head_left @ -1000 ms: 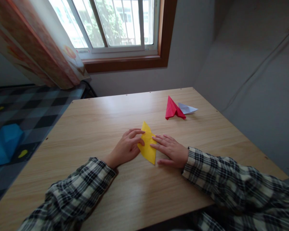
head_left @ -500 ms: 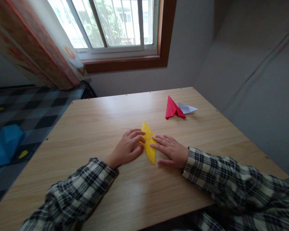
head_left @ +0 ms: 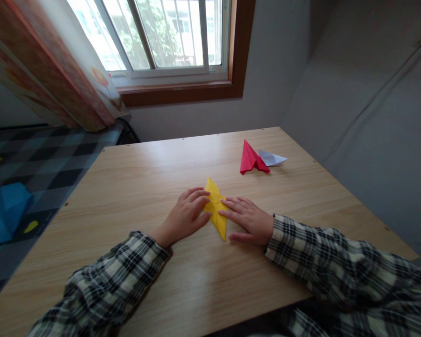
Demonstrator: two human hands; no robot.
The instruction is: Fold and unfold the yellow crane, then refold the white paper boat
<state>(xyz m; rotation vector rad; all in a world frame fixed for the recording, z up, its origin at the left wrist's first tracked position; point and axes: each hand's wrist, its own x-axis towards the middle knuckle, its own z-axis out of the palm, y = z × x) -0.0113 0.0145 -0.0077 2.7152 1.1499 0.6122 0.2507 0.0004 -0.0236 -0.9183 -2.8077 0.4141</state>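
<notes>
The person's left hand (head_left: 184,217), in a black-and-cream plaid sleeve (head_left: 115,276), rests its curved fingertips on the left edge of a yellow, folded-paper piece with pointed ends (head_left: 214,204); its thumb sits a narrow gap below the fingers, and whether they pinch the paper cannot be told. The right hand (head_left: 250,220) lies flat, fingers extended, their tips on the yellow piece's right edge, the thumb held wide near its lower point. The yellow piece lies between both hands on a pale, wood-grained table (head_left: 154,173). Farther back, toward the right, stands a red, pointed, folded-paper shape (head_left: 249,159), with a whitish, pointed, folded-paper shape (head_left: 272,158) just beside it.
</notes>
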